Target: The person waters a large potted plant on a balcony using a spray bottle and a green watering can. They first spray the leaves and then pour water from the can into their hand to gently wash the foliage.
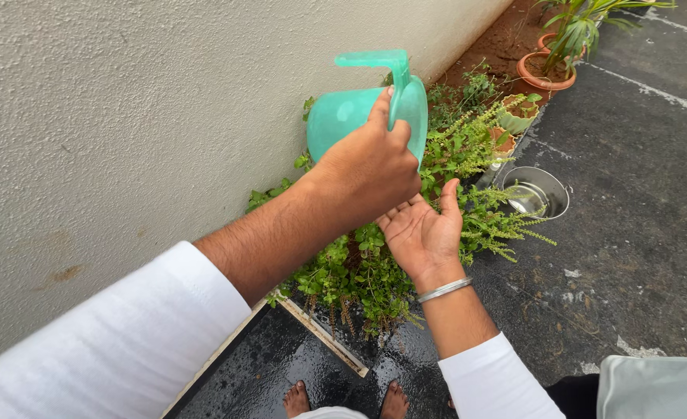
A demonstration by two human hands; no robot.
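My left hand (370, 167) grips a green plastic mug (343, 112), tipped with its mouth facing right and its handle sticking up. Just below the mug, my right hand (422, 230) is cupped palm-up with fingers apart, holding nothing; a silver bangle circles its wrist. Both hands hover over a bushy green plant with seed spikes (467, 155) growing along the base of a pale textured wall (126, 116).
A steel bowl (539, 192) sits on the dark wet pavement to the right of the plant. Terracotta pots (545, 76) with leafy plants stand further back along the wall. My bare feet (343, 399) are on the wet ground at the bottom.
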